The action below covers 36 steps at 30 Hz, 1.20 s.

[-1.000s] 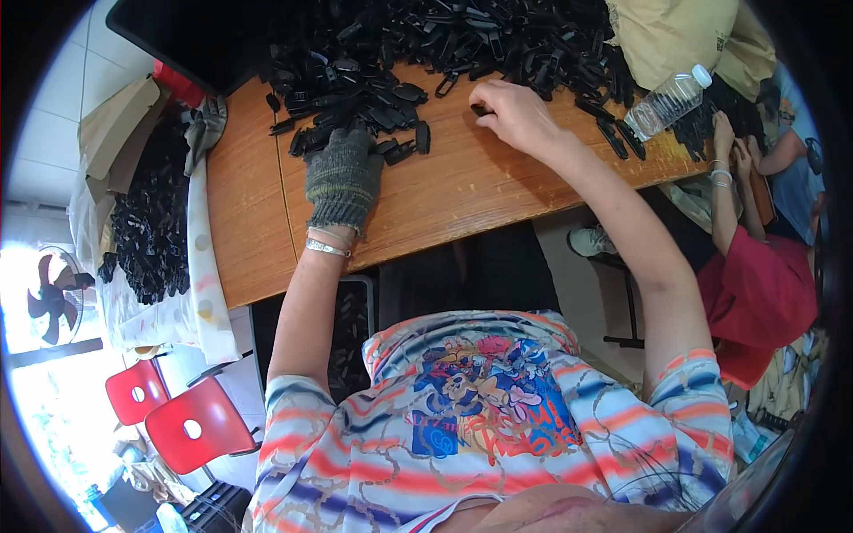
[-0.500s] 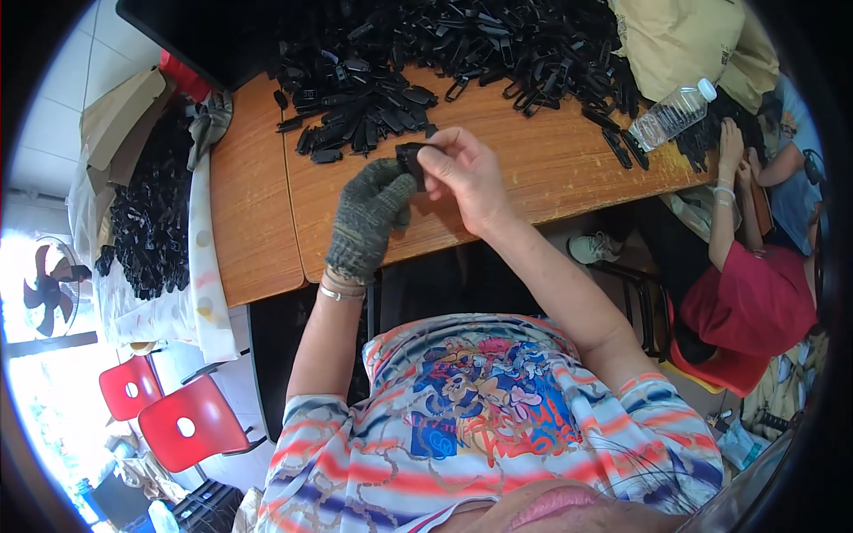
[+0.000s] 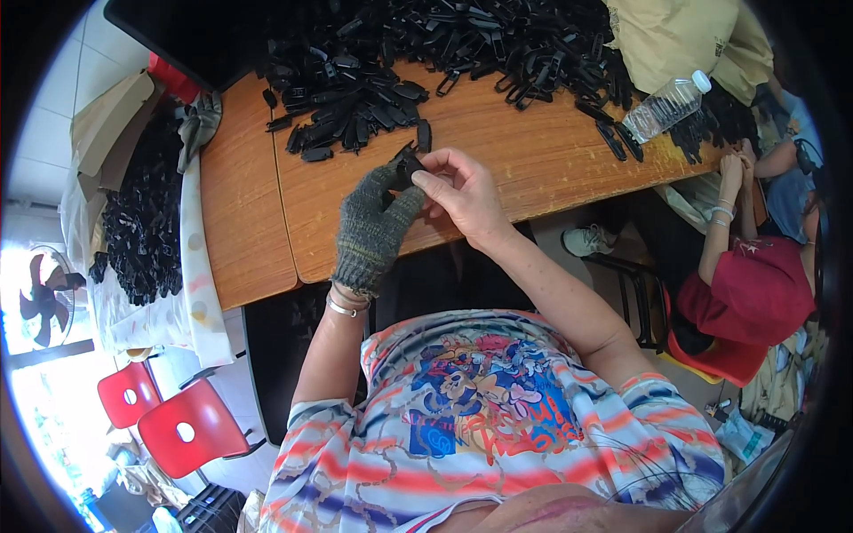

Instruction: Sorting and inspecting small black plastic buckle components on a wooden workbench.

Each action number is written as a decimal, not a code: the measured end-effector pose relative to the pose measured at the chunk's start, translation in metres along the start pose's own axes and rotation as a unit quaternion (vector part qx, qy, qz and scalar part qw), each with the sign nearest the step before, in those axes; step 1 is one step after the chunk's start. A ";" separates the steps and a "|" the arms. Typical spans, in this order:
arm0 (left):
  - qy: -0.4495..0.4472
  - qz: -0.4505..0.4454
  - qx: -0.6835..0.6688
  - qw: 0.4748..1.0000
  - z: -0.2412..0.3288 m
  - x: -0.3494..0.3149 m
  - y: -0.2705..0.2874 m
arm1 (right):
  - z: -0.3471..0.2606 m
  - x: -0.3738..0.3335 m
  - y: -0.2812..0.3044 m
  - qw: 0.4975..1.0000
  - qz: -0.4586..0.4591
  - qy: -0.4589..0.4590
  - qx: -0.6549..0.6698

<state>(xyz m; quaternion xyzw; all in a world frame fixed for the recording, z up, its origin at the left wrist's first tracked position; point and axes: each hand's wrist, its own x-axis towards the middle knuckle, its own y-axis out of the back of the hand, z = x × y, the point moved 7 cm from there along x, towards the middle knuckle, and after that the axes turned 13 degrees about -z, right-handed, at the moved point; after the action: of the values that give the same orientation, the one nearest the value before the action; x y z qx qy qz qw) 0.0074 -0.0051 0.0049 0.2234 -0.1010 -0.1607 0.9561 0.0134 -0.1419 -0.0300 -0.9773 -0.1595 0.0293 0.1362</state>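
Observation:
My left hand (image 3: 371, 222), in a grey-green knitted glove, is closed around a small black plastic part (image 3: 410, 169) just above the table's near edge. My bare right hand (image 3: 469, 197) meets it there, thumb and forefinger pinching the same part. The fingers cover much of the piece, so its exact kind cannot be made out. Just beyond my fingertips a loose black plastic piece (image 3: 424, 135) lies at the edge of a heap of similar flat, oblong black pieces (image 3: 364, 111).
The wooden table (image 3: 240, 204) spreads beneath the heap. To the right lies a clear plastic bottle (image 3: 662, 111) beside a beige sack (image 3: 671, 40). A bag of black parts (image 3: 147, 222) stands left. A co-worker in a dark red shirt (image 3: 755, 289) sits right; red chairs (image 3: 191, 426) are lower left.
Both hands stay together on the black part; my gloved hand has turned slightly and shifted a little nearer to me. A loose black piece now shows more plainly beyond my fingertips.

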 end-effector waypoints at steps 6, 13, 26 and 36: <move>0.156 -0.008 -0.210 0.965 -0.024 -0.005 -0.004 | 0.000 -0.001 -0.001 1.000 -0.005 -0.005 -0.011; 0.115 0.025 -0.279 0.953 -0.024 -0.005 -0.004 | -0.008 -0.003 -0.002 0.992 -0.007 0.069 -0.102; 0.087 0.020 -0.345 0.934 -0.033 -0.006 -0.003 | -0.023 -0.007 -0.008 0.968 -0.013 0.163 -0.191; 0.090 0.034 -0.315 0.944 -0.033 -0.006 -0.004 | -0.027 -0.009 -0.006 0.956 0.017 0.177 -0.232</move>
<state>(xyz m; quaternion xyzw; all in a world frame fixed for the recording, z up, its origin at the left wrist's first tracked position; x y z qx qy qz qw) 0.0097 0.0061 -0.0268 -0.0788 0.0342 -0.1313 0.9876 0.0054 -0.1460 -0.0018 -0.9741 -0.1186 -0.1798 -0.0690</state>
